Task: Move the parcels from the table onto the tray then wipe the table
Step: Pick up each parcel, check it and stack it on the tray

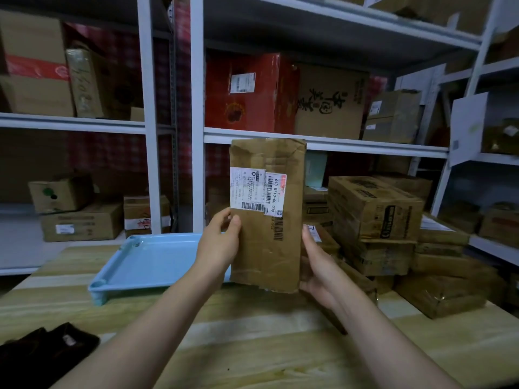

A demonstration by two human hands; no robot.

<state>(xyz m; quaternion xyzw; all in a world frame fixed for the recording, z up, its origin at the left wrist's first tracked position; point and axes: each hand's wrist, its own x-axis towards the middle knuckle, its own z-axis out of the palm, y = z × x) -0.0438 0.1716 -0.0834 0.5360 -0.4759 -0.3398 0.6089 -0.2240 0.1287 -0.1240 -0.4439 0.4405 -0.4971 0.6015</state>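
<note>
I hold a tall brown cardboard parcel (269, 242) upright above the wooden table (252, 346), its white shipping label facing me. My left hand (220, 242) grips its left edge and my right hand (317, 270) grips its lower right edge. A light blue tray (148, 265) lies on the table just left of the parcel, with nothing in its visible part. A pile of brown parcels (393, 240) is stacked on the table's right side. A black cloth (47, 352) lies at the table's near left corner.
White metal shelving (196, 108) stands behind the table, loaded with cardboard boxes and a red box (247, 94). More shelves with boxes run along the right wall (494, 153).
</note>
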